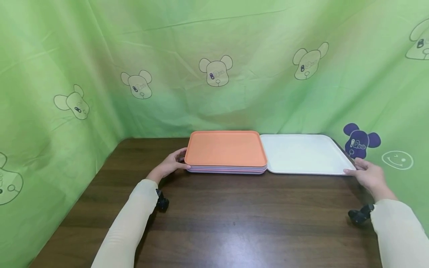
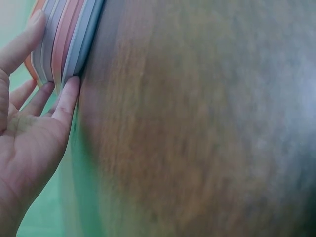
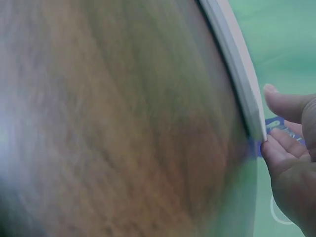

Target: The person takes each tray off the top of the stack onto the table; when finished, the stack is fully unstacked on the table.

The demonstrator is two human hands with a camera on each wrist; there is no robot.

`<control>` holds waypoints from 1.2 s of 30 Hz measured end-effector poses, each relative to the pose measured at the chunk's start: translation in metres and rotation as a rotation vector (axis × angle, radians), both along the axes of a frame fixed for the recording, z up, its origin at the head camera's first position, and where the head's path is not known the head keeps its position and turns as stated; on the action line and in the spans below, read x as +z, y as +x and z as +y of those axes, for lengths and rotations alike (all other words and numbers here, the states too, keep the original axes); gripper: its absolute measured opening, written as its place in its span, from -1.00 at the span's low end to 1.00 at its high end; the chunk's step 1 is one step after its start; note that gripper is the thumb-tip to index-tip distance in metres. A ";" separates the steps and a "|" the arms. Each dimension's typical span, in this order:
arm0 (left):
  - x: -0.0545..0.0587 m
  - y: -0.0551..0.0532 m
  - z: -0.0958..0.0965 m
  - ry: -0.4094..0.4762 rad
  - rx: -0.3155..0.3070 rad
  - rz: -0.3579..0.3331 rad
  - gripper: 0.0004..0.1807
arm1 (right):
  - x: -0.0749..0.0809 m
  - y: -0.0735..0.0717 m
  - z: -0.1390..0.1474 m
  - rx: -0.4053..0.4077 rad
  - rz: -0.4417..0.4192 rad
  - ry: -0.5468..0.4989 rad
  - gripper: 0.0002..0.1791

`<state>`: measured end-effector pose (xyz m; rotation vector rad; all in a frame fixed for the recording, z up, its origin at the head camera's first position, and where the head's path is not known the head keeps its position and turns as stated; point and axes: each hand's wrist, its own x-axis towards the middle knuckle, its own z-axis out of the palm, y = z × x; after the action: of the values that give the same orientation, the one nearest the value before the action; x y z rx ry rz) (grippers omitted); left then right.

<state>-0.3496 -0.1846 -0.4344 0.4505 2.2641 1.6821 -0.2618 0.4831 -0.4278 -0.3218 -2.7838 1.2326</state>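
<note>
While the left hand (image 1: 170,163) lays loose, extended fingers against the outer end of a stack (image 1: 225,169) topped by an orange tray (image 1: 225,149), the right hand (image 1: 370,176) touches the near outer corner of a white tray (image 1: 303,154). Neither is curled round anything; they stand well apart. Their places at opposite ends suggest steadying the trays from both sides. Stack and white tray lie side by side on the tabletop's (image 1: 234,216) far part, neighbouring edges seeming to meet. Close behind, a green cloth (image 1: 174,111) printed with bear heads (image 1: 217,73) bars the far side.
</note>
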 end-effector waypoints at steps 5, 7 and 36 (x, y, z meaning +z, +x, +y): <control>-0.001 -0.001 0.000 0.007 -0.006 0.000 -0.07 | 0.009 0.000 -0.011 -0.021 0.034 -0.057 -0.06; -0.001 -0.001 -0.001 0.004 -0.001 -0.001 -0.07 | 0.013 0.000 -0.017 -0.016 0.054 -0.075 -0.06; 0.002 0.003 0.001 -0.003 0.018 -0.012 -0.06 | 0.020 -0.024 -0.141 0.207 0.194 -0.409 -0.32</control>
<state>-0.3471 -0.1834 -0.4328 0.4198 2.2690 1.6846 -0.2860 0.3420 -0.4080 0.0663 -2.4344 1.7764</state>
